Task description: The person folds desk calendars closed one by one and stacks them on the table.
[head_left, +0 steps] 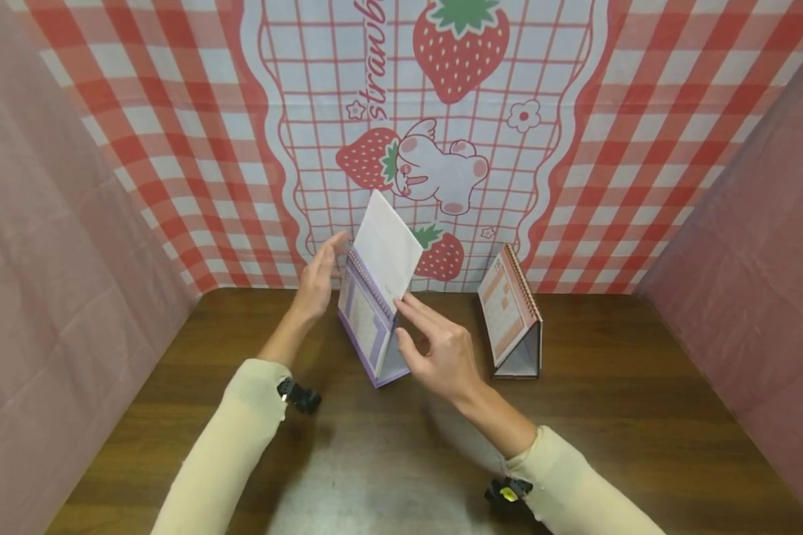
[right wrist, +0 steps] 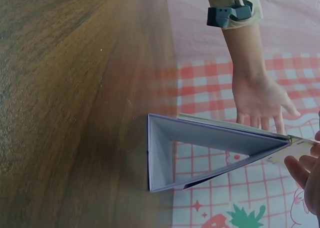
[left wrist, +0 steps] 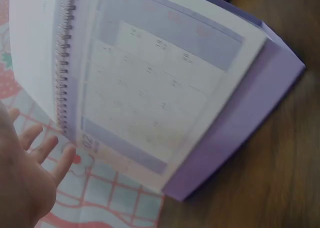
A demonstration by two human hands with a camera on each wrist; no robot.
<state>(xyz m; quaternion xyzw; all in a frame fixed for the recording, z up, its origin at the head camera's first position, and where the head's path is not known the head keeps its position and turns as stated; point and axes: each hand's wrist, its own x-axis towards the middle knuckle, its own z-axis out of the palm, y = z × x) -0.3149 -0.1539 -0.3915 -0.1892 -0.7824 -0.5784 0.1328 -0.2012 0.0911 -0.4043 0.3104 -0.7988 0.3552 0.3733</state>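
A purple desk calendar stands on the table as a triangular easel, with spiral binding along its top. One page is raised above the binding, its blank white side showing. My right hand touches this page's lower corner with extended fingers, the thumb held apart. Beside the calendar's far left end is my left hand, fingers straight, holding nothing. In the left wrist view, the calendar's front grid carries "02", and the left hand appears near the binding. The right wrist view shows the hollow easel end.
A second desk calendar, pink and orange, stands to the right on the brown wooden table. Behind the table hangs a red-and-white strawberry cloth. Pink curtains close off both sides.
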